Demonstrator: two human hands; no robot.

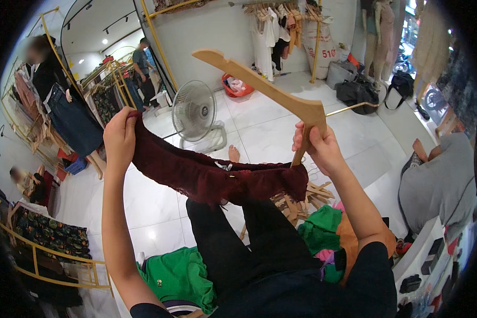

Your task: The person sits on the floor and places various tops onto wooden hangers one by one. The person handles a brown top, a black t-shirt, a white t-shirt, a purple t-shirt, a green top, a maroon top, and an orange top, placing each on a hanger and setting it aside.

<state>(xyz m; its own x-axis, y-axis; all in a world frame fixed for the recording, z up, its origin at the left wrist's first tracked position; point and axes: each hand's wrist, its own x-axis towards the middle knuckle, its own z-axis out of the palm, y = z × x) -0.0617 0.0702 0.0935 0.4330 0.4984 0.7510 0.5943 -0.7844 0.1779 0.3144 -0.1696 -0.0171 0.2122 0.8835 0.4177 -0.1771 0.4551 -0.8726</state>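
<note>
A dark maroon garment (218,179) is stretched sideways in front of my lap. My left hand (120,137) grips its left end. In my right hand (317,149) is a light wooden clothes hanger (262,85), held near its middle. The hanger's lower arm goes down into the garment's right end, and its other arm points up and left, outside the cloth. Its brass hook sticks out to the right. A small white label shows at the garment's inner edge.
Green folded clothes (179,276) lie by my left leg. More wooden hangers (298,208) are heaped on the floor, beside a pile of green and orange clothes (322,228). Ahead stand a floor fan (194,111) and a red basket (236,87). A person sits at far left.
</note>
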